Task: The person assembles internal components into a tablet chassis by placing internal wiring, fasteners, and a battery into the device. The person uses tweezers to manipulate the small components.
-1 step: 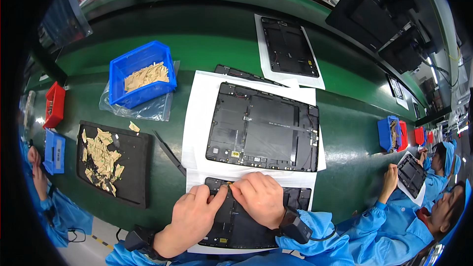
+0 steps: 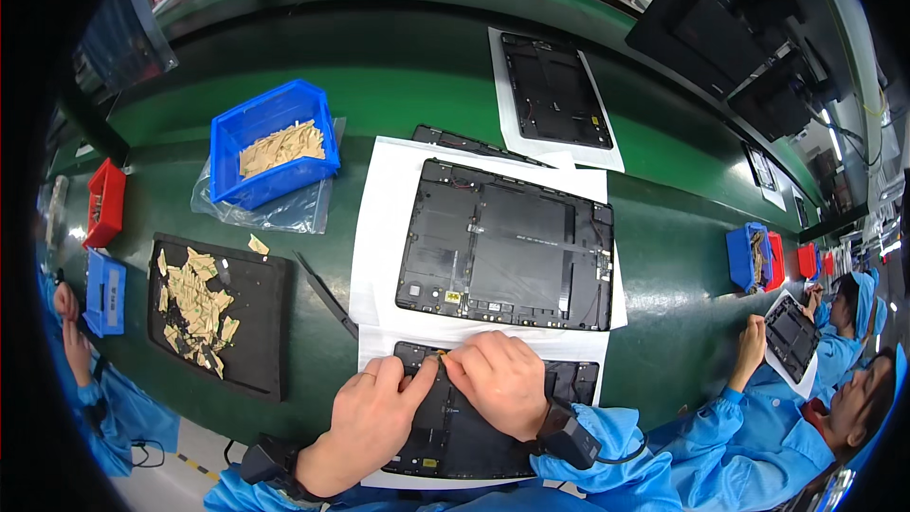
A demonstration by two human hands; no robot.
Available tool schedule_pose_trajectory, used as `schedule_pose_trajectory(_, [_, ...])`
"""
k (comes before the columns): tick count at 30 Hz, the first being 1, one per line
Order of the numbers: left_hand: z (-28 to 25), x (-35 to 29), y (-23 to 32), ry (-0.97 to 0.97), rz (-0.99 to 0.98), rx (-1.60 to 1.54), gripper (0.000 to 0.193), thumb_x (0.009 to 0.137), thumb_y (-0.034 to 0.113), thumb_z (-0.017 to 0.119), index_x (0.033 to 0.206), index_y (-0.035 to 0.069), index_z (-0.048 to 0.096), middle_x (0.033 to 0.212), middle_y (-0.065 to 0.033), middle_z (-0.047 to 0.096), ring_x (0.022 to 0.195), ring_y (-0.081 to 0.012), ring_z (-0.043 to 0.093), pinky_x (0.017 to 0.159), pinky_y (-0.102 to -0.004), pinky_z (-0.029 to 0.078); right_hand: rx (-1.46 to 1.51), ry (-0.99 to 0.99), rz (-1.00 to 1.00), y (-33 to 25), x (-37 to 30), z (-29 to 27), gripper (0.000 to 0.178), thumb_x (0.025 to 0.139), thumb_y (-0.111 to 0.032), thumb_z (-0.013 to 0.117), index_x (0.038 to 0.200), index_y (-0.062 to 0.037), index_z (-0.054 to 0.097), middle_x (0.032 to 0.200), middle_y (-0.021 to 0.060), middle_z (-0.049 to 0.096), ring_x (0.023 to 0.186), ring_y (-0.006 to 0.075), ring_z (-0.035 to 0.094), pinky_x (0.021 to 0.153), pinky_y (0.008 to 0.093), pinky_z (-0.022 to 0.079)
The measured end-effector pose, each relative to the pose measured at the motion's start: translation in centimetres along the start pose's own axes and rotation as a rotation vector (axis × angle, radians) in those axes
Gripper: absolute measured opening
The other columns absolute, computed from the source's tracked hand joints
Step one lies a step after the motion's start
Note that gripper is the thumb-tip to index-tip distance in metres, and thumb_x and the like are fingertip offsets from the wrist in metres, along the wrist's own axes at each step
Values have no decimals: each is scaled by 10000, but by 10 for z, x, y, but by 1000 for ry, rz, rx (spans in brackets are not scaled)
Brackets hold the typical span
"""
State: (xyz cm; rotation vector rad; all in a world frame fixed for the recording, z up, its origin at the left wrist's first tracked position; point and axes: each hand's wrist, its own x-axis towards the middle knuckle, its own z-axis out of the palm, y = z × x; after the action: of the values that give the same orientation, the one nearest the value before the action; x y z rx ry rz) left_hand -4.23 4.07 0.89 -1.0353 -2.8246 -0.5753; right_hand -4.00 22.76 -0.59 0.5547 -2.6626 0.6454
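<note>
Close to me lies a black tablet back housing [image 2: 474, 436] on white paper, partly covered by my hands and wrists. My left hand [image 2: 374, 408] bends over its upper left edge, fingers curled, with the index fingertip pressed down there. Right against that fingertip, my right hand [image 2: 500, 381] is closed, its thumb and index finger brought together. A tiny yellowish bit shows between the two hands' fingertips; its kind is too small to tell. Just beyond, a second black tablet housing [image 2: 512, 246] with thin cables and a small circuit board lies open side up on white paper [image 2: 379, 218].
Left stand a blue bin [image 2: 275, 185] of tan paper strips and a black tray [image 2: 256, 322] with crumpled strips. Black tweezers [image 2: 327, 294] lie beside the tray. Another housing [image 2: 555, 90] lies farther back. Co-workers sit on both sides; one at right holds a housing [image 2: 791, 332].
</note>
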Motion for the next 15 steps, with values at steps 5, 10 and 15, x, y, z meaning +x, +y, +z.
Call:
schedule_pose_trajectory(5, [3, 0, 0, -1, 36, 54, 443, 715, 113, 579, 1156, 95, 619, 768, -42, 422, 702, -179, 511, 550, -270, 423, 2, -37, 22, -4, 5, -6, 158, 773, -156, 687, 842, -72, 572, 810, 45, 540, 738, 211, 576, 629, 327, 440])
schedule_pose_trajectory(10, [1, 3, 2, 5, 70, 97, 486, 710, 128, 591, 1195, 141, 604, 774, -28, 428, 696, -170, 505, 548, -260, 414, 261, -143, 181, 8, 5, -18, 228, 788, -133, 712, 949, -28, 590, 886, 117, 600, 828, 305, 618, 703, 367, 492])
schedule_pose_trajectory(15, [-8, 9, 5, -82, 69, 127, 517, 716, 134, 595, 1231, 182, 590, 773, -27, 425, 704, -166, 498, 552, -262, 409, 470, -79, 304, 13, -2, -20, 86, 857, -38, 647, 917, 12, 611, 880, 100, 612, 682, 191, 590, 596, 267, 474])
